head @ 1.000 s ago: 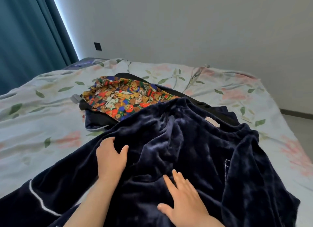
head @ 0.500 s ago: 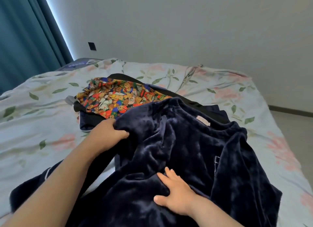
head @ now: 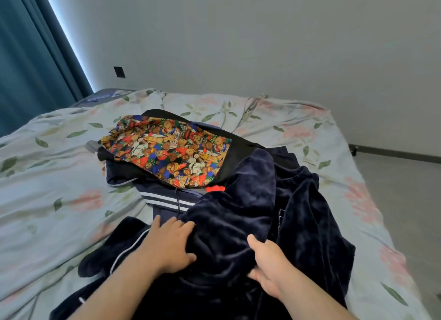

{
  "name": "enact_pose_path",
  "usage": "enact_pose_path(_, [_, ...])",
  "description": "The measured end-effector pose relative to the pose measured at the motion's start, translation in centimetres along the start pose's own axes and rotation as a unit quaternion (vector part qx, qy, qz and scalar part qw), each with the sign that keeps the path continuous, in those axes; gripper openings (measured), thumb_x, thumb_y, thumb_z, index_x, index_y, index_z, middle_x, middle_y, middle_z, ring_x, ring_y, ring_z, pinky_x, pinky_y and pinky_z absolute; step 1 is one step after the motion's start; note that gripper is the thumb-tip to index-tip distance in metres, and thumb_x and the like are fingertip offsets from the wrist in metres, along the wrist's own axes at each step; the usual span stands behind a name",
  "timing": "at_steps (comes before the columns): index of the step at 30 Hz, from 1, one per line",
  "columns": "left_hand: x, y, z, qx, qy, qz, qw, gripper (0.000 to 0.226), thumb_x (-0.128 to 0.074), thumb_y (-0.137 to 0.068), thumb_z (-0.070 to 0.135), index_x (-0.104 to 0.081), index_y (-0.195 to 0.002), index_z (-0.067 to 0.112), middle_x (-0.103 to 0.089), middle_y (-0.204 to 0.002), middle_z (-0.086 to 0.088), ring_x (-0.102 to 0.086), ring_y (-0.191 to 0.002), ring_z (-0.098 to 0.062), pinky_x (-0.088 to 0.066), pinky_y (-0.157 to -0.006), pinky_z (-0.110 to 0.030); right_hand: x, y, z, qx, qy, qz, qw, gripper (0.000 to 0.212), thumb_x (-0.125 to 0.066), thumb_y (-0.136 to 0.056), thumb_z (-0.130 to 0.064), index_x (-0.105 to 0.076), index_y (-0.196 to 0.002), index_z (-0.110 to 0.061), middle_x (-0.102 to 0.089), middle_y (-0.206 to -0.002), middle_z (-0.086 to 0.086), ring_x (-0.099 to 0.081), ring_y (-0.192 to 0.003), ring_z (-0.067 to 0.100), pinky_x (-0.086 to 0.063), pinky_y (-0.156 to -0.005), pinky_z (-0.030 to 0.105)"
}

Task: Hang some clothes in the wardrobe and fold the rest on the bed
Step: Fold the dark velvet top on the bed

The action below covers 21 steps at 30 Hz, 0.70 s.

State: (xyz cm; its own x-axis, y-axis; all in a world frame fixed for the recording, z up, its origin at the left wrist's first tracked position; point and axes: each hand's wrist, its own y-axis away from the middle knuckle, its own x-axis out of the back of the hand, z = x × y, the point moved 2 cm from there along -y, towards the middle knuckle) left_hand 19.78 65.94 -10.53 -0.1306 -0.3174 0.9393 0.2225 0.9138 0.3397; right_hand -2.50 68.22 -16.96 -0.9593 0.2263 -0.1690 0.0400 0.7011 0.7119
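Left hand (head: pixel 170 244) grips fold of navy plush garment (head: pixel 253 224); right hand (head: pixel 269 264) clutches same fold from other side. Garment heaped on near part of floral bed (head: pixel 59 181), overlapping bear-print garment (head: pixel 167 150) lying beyond it.

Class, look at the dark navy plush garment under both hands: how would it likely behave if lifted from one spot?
The navy plush garment would probably flop and drape, since it lies in soft folds. Its thick pile suggests some weight, and a trailing part would likely drag across the bed.
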Motion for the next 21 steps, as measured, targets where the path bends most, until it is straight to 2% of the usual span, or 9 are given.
enact_pose_path(2, [-0.5, -0.6, -1.8, 0.002, 0.086, -0.062, 0.994, 0.086, -0.056, -0.079, 0.07, -0.024, -0.15, 0.035, -0.046, -0.146, 0.008, -0.038, -0.139, -0.015, -0.017, -0.12, -0.047, 0.5, 0.0, 0.0, -0.001, -0.014, 0.016, 1.0, 0.035, -0.055, -0.101, -0.032, -0.051, -0.13, -0.013, -0.07, -0.116, 0.013, -0.074, -0.092, 0.03, -0.06, -0.079, 0.052])
enact_pose_path(5, [0.3, -0.6, -3.1, 0.019, 0.18, -0.088, 0.98, 0.081, -0.052, -0.068, 0.083, -0.043, -0.133, 0.035, -0.059, -0.132, 0.01, -0.057, -0.118, -0.013, -0.044, -0.102, -0.036, 0.9, 0.4, 0.0, -0.009, -0.027, 0.039, 0.999, 0.042, -0.054, -0.101, -0.034, -0.047, -0.136, -0.012, -0.065, -0.123, 0.015, -0.071, -0.099, 0.03, -0.061, -0.079, 0.049])
enact_pose_path(8, [1.1, 0.2, -3.2, 0.045, 0.021, -0.127, 0.991, 0.074, -0.05, -0.076, 0.079, -0.054, -0.127, 0.025, -0.062, -0.13, -0.001, -0.059, -0.116, -0.021, -0.047, -0.094, -0.034, 1.2, 0.8, -0.1, -0.007, -0.042, 0.032, 0.999, 0.034, -0.052, -0.102, -0.03, -0.05, -0.132, -0.012, -0.068, -0.116, 0.013, -0.071, -0.097, 0.029, -0.061, -0.08, 0.051])
enact_pose_path(11, [1.6, 2.5, -2.8, 0.075, -0.12, -0.139, 0.98, 0.054, -0.051, -0.087, 0.058, -0.06, -0.123, 0.018, -0.063, -0.13, -0.007, -0.06, -0.118, -0.026, -0.049, -0.095, -0.034, 1.0, 1.0, -0.3, -0.004, -0.065, 0.015, 0.998, 0.039, -0.051, -0.103, -0.03, -0.045, -0.139, -0.016, -0.068, -0.116, 0.014, -0.073, -0.093, 0.03, -0.061, -0.078, 0.053])
enact_pose_path(14, [0.9, 5.6, -1.6, 0.059, -0.031, -0.066, 0.996, 0.058, -0.042, -0.094, 0.052, -0.052, -0.137, 0.014, -0.053, -0.143, -0.009, -0.05, -0.131, -0.024, -0.041, -0.105, -0.031, 0.7, 0.6, -0.9, 0.005, -0.08, 0.01, 0.997, 0.051, -0.051, -0.102, -0.033, -0.035, -0.149, -0.021, -0.063, -0.127, 0.013, -0.072, -0.098, 0.03, -0.061, -0.08, 0.051])
enact_pose_path(17, [-2.1, 8.0, -0.5, -0.014, 0.02, 0.131, 0.991, 0.069, -0.027, -0.1, 0.049, -0.011, -0.158, 0.014, -0.007, -0.165, -0.011, -0.004, -0.153, -0.02, 0.0, -0.12, -0.022, 0.4, 0.0, -1.3, 0.02, -0.108, 0.006, 0.994, 0.042, -0.05, -0.102, -0.036, -0.047, -0.141, -0.019, -0.068, -0.123, 0.01, -0.071, -0.102, 0.029, -0.059, -0.085, 0.052])
enact_pose_path(19, [-3.9, 8.4, 0.2, -0.065, 0.09, 0.18, 0.977, 0.049, -0.043, -0.1, 0.029, -0.042, -0.148, 0.016, -0.035, -0.157, 0.001, -0.02, -0.146, -0.005, -0.001, -0.115, -0.008, 0.2, 0.0, -1.5, 0.023, -0.135, -0.007, 0.991, 0.033, -0.048, -0.103, -0.037, -0.057, -0.129, -0.019, -0.073, -0.114, 0.008, -0.071, -0.101, 0.029, -0.056, -0.09, 0.053])
enact_pose_path(20, [-3.7, 8.5, 0.7, -0.051, 0.121, 0.182, 0.974, 0.035, -0.048, -0.099, 0.031, -0.052, -0.134, 0.031, -0.046, -0.145, 0.014, -0.024, -0.136, 0.008, -0.01, -0.102, 0.004, 0.1, 0.0, -1.6, 0.023, -0.147, -0.01, 0.989, 0.031, -0.047, -0.103, -0.037, -0.059, -0.125, -0.018, -0.074, -0.112, 0.008, -0.072, -0.1, 0.029, -0.056, -0.091, 0.053])
enact_pose_path(21, [-4.3, 8.7, 0.9, -0.06, 0.176, 0.171, 0.968, 0.026, -0.043, -0.101, 0.041, -0.045, -0.126, 0.045, -0.041, -0.138, 0.027, -0.019, -0.131, 0.016, -0.014, -0.089, 0.009, 0.2, -0.1, -1.5, 0.022, -0.158, -0.009, 0.987, 0.031, -0.048, -0.103, -0.039, -0.06, -0.123, -0.018, -0.074, -0.109, 0.008, -0.072, -0.098, 0.029, -0.055, -0.092, 0.054])
